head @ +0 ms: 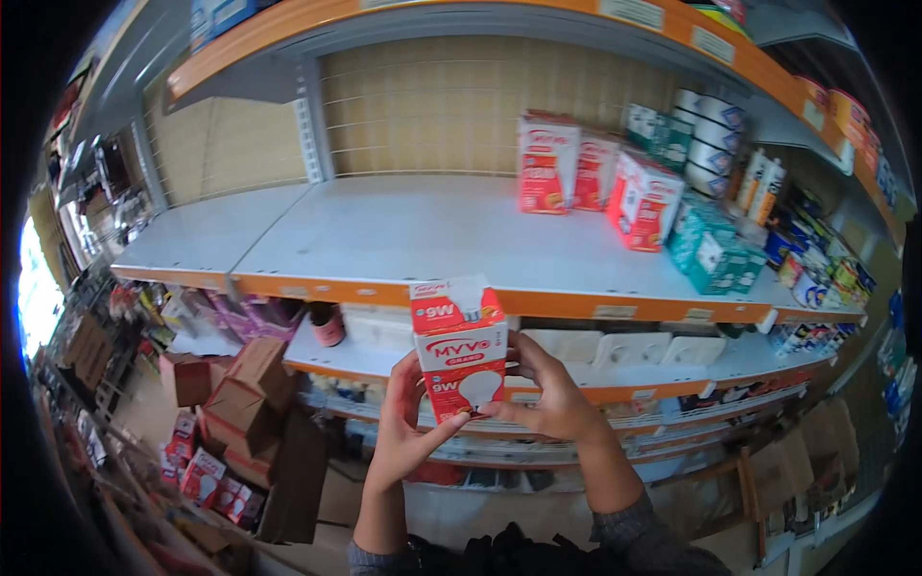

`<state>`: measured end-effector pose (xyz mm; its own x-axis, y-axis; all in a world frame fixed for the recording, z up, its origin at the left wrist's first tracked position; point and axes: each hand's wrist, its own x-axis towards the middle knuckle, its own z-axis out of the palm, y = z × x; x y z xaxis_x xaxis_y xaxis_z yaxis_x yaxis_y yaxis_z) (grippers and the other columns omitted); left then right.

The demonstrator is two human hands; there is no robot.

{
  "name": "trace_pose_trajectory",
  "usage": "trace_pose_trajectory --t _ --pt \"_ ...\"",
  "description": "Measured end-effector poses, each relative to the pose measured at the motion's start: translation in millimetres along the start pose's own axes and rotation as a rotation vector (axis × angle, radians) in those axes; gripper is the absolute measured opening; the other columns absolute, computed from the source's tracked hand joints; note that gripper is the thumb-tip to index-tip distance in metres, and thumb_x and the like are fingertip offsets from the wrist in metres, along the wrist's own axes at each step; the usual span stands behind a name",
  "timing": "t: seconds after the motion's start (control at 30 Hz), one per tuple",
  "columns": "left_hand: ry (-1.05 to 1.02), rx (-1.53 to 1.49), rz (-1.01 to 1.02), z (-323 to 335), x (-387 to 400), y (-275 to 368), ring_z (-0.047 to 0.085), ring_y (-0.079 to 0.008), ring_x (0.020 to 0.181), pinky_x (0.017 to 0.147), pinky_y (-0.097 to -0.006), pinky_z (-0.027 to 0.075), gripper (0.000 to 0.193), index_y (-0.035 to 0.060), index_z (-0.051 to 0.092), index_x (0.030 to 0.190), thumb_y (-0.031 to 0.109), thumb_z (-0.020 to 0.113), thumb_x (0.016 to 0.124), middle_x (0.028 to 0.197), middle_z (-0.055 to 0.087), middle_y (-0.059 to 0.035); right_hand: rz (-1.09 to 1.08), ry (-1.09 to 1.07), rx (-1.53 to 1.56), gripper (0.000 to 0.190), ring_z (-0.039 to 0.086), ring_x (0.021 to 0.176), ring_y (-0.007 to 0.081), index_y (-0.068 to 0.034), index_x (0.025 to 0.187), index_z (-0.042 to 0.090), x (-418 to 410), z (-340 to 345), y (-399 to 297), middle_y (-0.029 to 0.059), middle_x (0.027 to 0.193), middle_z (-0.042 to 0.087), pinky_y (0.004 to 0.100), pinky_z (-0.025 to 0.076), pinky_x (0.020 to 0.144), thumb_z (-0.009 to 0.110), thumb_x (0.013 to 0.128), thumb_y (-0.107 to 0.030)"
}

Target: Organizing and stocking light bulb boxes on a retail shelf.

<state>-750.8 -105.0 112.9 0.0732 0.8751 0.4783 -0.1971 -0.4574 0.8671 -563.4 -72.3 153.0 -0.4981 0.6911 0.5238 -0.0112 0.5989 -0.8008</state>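
A red and white Myvo light bulb carton (464, 353) is held upright before me, between both hands. My left hand (414, 421) grips its left side, with the thumb across the lower front. On the right side my right hand (547, 392) holds it, its thumb at the bottom corner. Behind the carton runs the orange front edge of a white shelf (403, 230). Similar bulb cartons stand on that shelf: a tall one (549, 164), one beside it (595, 173) and one nearer the front (645, 201).
Green and white boxes (713, 248), stacked white rolls (713, 144) and sealant tubes (762, 189) stand at the shelf's right. Below, white panels (634, 349) lie on a lower shelf. An open cardboard box (295, 475) at lower left holds bulb cartons (203, 477) and brown boxes (245, 403).
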Motion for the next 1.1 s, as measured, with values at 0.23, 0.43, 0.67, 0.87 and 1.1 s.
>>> trace_pose_trajectory --t 0.23,0.43,0.67,0.87,1.1 --pt "-0.044 0.602 0.353 115 65 9 0.047 -0.03 0.11 0.09 -0.0364 0.038 0.069 -0.002 0.031 0.13 0.011 0.068 0.073 0.118 0.045 -0.0206 -0.033 0.207 -0.207 0.063 0.052 0.103 0.0188 0.003 0.129 0.03 -31 -107 -22 0.0146 0.115 0.05 0.0322 0.044 0.087 0.064 0.077 -0.008" --pt "-0.099 0.54 0.361 148 112 14 0.049 -0.033 0.109 0.088 -0.0393 0.042 0.061 -0.003 0.028 0.129 0.009 0.061 0.079 0.118 0.046 -0.025 -0.149 0.407 -0.304 0.046 0.057 0.096 0.0175 0.004 0.123 0.037 -10 -139 -21 0.0124 0.106 0.056 0.0281 0.049 0.076 0.057 0.082 -0.005" --pt "-0.223 0.529 0.285 159 154 0 0.057 -0.0275 0.099 0.076 -0.0352 0.052 0.046 -0.003 0.03 0.119 0.001 0.056 0.081 0.104 0.056 -0.0197 -0.07 0.483 -0.658 0.045 0.059 0.083 0.0354 0.0 0.122 0.039 3 -162 -1 0.0239 0.095 0.057 0.0383 0.048 0.065 0.056 0.082 -0.012" --pt "-0.283 0.567 0.204 159 168 -9 0.059 -0.0278 0.094 0.071 -0.0348 0.054 0.044 -0.0037 0.03 0.116 0.001 0.056 0.08 0.101 0.057 -0.0201 0.056 0.488 -0.728 0.044 0.057 0.081 0.0389 0.001 0.121 0.039 7 -167 7 0.0248 0.091 0.057 0.0432 0.045 0.064 0.055 0.082 -0.012" --pt "-0.329 0.59 0.22 179 165 -14 0.057 -0.0306 0.096 0.072 -0.0354 0.053 0.059 -0.0012 0.022 0.127 0.003 0.057 0.08 0.108 0.052 -0.0225 0.05 0.633 -0.763 0.037 0.06 0.083 0.0362 0.003 0.116 0.041 -10 -166 2 0.0237 0.089 0.059 0.0368 0.047 0.066 0.053 0.081 -0.002"
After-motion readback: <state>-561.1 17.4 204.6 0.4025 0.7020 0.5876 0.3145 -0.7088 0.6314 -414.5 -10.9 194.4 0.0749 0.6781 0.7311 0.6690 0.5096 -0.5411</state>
